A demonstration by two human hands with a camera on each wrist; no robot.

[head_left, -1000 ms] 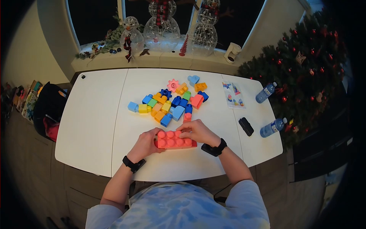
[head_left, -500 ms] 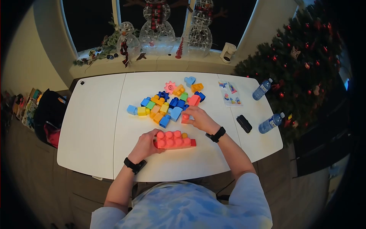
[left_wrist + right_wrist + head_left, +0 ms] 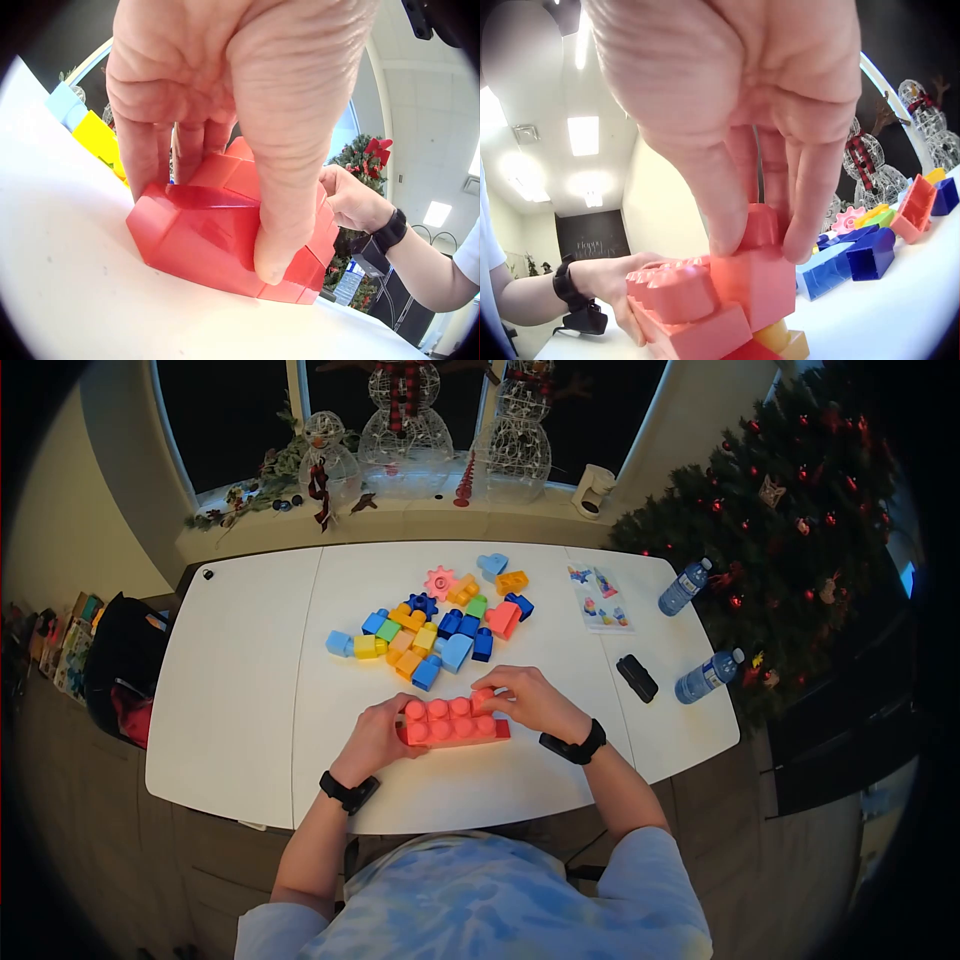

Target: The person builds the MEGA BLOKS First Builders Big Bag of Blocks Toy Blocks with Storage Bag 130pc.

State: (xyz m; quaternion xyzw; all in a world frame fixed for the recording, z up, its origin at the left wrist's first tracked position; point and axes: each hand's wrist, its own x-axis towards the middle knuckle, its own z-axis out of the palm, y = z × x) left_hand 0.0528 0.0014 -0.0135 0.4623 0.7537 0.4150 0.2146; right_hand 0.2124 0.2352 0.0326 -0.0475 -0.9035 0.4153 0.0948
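A long red toy-block build (image 3: 450, 734) with rows of round studs rests on the white table (image 3: 220, 690) near the front. My left hand (image 3: 373, 743) grips its left end, the thumb on the near side as the left wrist view shows. My right hand (image 3: 535, 705) pinches a small red building block (image 3: 765, 289) between thumb and fingers at the build's back right corner. In the right wrist view that block stands beside the studded brick, and a yellow block (image 3: 780, 337) shows below it, mostly hidden.
Several loose blocks in blue, yellow, green and orange lie behind the build, with a pink gear (image 3: 440, 582) among them. To the right are a picture sheet (image 3: 603, 600), a black case (image 3: 637, 678) and two water bottles (image 3: 684, 588).
My right hand reached to the pile, took the small red block and brought it back to the build's right end. My left hand has kept its grip on the build.
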